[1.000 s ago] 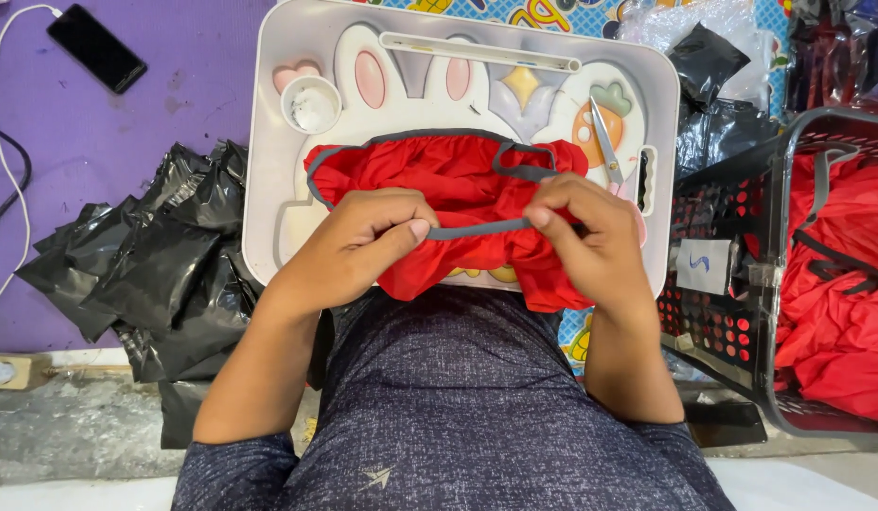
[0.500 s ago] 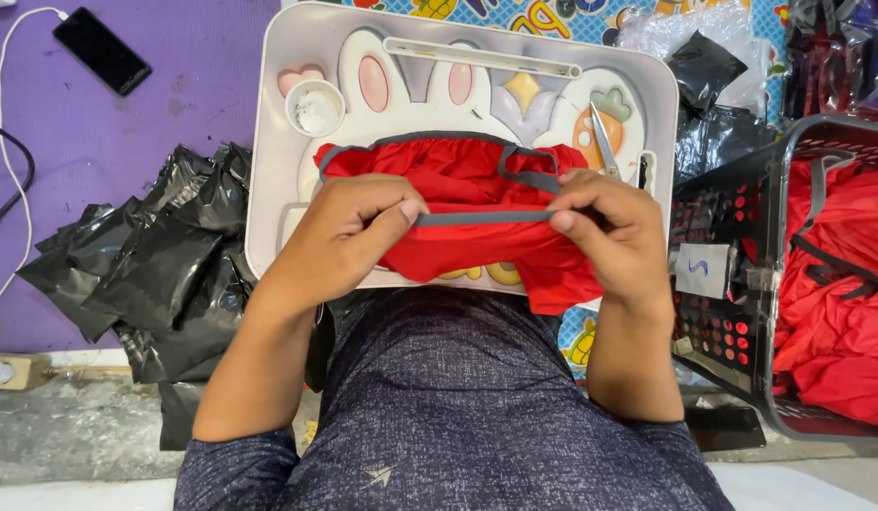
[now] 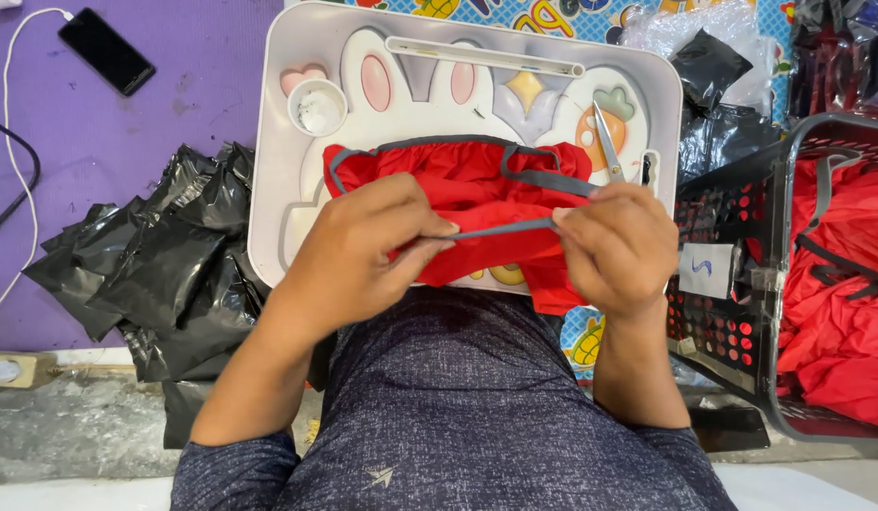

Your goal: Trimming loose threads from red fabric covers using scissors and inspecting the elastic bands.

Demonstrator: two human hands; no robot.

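A red garment (image 3: 477,203) with grey trim is spread on a white lap tray (image 3: 268,189) moulded with rabbit shapes, and its grey strap (image 3: 500,228) is stretched taut between the left hand (image 3: 363,251) and the right hand (image 3: 619,248), each grip pinched closed on one end. Scissors (image 3: 606,142) are laid at the tray's right edge, just beside the garment. Crumpled black plastic bags (image 3: 155,274) are piled to the left on the purple mat (image 3: 174,85), while a black basket (image 3: 742,284) of more red garments, marked by a small white rectangular label (image 3: 706,270), is seen at the right.

Purple floor mat (image 3: 174,104), grey concrete edge (image 3: 79,435), colourful cartoon play mat (image 3: 514,14).
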